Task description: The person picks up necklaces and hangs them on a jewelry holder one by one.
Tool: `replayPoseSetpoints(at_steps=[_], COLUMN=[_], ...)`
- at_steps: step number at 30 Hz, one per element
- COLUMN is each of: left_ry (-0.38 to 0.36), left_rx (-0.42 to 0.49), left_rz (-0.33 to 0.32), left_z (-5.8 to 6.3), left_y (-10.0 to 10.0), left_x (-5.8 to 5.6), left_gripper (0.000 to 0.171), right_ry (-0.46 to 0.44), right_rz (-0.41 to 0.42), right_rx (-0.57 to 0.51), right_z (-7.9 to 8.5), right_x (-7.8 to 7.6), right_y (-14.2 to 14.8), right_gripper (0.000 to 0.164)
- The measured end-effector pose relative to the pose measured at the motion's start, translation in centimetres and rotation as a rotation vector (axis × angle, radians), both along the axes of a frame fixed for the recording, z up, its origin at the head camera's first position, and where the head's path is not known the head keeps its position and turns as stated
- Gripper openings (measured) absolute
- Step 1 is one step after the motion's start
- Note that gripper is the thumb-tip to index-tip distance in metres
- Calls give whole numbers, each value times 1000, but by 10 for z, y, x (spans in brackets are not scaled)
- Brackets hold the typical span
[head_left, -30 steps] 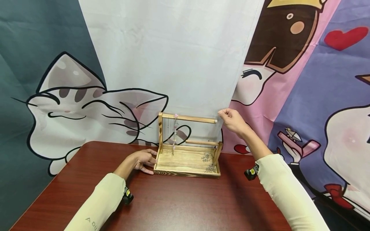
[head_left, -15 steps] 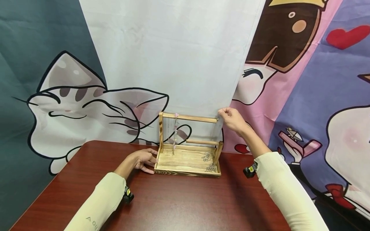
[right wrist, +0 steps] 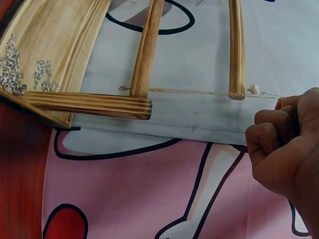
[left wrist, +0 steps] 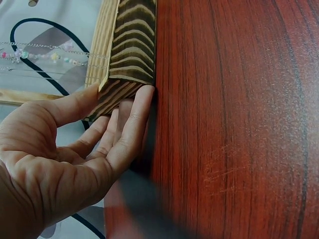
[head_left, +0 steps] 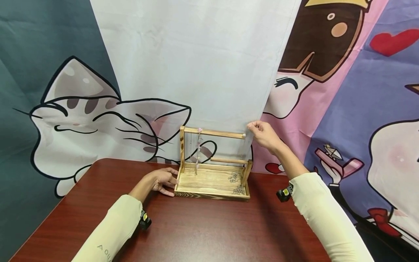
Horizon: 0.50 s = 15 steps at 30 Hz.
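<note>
A wooden jewelry stand (head_left: 203,183) with a tray base and two bars stands on the table. My left hand (head_left: 162,181) grips its left end; in the left wrist view, the thumb lies on the tray's rim and the fingers against its end wall. Up beside the free end of the top bar (right wrist: 237,45), my right hand (head_left: 264,137) pinches a thin chain necklace (right wrist: 199,92). The chain hangs down past a white knob at the bar's tip and past the lower bar (right wrist: 147,50). A pink beaded chain (head_left: 198,147) hangs near the left upright.
Small heaps of silver chains (head_left: 239,190) lie in the tray's right part. The reddish-brown table (head_left: 203,229) extends in front of the stand. A cartoon-printed cloth (head_left: 196,65) hangs close behind it.
Both hands keep nearly the same places, the right one very slightly higher. The stand has not visibly moved.
</note>
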<state>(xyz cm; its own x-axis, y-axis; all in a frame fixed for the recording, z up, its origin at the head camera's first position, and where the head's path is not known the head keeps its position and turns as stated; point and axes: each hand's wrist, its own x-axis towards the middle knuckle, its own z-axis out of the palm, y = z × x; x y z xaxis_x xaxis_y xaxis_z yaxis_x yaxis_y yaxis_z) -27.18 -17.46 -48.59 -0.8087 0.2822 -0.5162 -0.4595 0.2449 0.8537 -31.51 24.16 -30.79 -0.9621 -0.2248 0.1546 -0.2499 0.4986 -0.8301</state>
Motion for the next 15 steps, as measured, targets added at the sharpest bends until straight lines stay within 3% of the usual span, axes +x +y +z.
replayPoseSetpoints(at_steps=[15], left_ry=[2], left_rx=[-1], left_rz=[-2], left_z=[1], left_y=[0], left_x=[0], left_gripper=[60], right_ry=[37], right_rz=[-38], right_rx=[51], right_z=[0], right_x=[-1], right_y=[-4], right_gripper=[43])
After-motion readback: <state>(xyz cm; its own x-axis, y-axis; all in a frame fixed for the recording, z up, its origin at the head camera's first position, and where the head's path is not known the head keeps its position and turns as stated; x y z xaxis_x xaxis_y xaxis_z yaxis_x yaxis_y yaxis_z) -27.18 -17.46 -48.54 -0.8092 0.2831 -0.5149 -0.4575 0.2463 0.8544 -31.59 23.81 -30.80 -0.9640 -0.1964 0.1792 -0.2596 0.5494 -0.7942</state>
